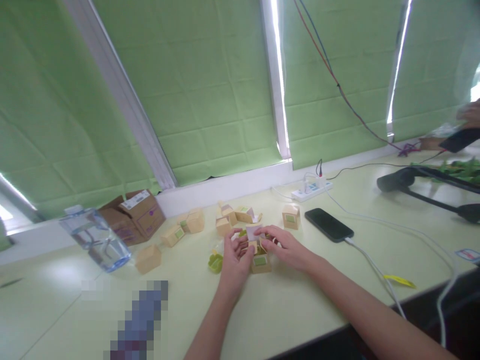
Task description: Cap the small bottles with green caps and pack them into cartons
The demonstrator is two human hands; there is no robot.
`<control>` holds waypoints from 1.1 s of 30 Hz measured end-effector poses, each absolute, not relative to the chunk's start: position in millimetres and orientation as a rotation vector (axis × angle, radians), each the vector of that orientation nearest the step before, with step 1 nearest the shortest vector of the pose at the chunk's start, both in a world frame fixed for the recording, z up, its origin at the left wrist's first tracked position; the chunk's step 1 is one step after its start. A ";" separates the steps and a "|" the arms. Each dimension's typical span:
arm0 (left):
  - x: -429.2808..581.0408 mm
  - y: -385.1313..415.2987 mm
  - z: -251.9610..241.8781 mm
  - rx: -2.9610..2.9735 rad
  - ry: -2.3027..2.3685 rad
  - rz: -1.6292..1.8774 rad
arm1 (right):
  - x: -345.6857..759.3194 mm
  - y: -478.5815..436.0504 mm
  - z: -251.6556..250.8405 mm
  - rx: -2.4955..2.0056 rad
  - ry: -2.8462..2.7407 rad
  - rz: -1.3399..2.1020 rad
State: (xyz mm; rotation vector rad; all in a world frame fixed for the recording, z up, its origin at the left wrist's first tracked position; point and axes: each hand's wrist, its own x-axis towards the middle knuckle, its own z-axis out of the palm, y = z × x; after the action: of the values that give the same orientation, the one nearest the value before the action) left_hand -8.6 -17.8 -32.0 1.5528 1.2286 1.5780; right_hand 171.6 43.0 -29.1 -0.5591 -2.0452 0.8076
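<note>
Both my hands meet over a small tan carton [260,262] with a green label, standing on the pale table [285,315]. My left hand [235,255] curls its fingers round the carton's open top flaps from the left. My right hand [285,245] presses on the flaps from the right, fingers bent. A green plastic item [215,262] lies just left of my left hand. Several more small tan cartons [232,216] lie scattered behind, one [291,216] standing apart to the right.
A black phone [328,224] on a white cable lies right of the cartons, with a white power strip [312,190] behind. A clear water bottle [95,239] and a brown cardboard box [135,216] sit at left. Another person's hand [468,116] shows far right.
</note>
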 end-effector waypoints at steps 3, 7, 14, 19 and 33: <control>-8.3 -18.1 -31.1 1.525 1.209 1.558 | 167.8 42.4 -31.6 -0.570 -2.031 0.826; -7.1 -19.6 -27.7 1.512 1.216 1.541 | 163.3 44.4 -37.0 -0.578 -1.968 0.886; -12.1 -18.2 -26.8 1.558 1.257 1.483 | 165.4 45.7 -35.5 -0.528 -1.954 0.841; -14.7 -20.3 -26.4 1.615 1.185 1.491 | 167.3 44.5 -31.7 -0.522 -2.022 0.771; -9.1 -26.5 -25.8 1.790 1.312 1.402 | 176.3 45.5 -27.8 -0.496 -2.007 0.833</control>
State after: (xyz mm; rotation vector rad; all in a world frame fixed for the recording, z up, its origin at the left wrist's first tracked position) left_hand -9.1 -26.5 -25.8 1.7899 1.3122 1.4016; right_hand 176.3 45.5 -27.8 -0.4962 -2.0066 0.8330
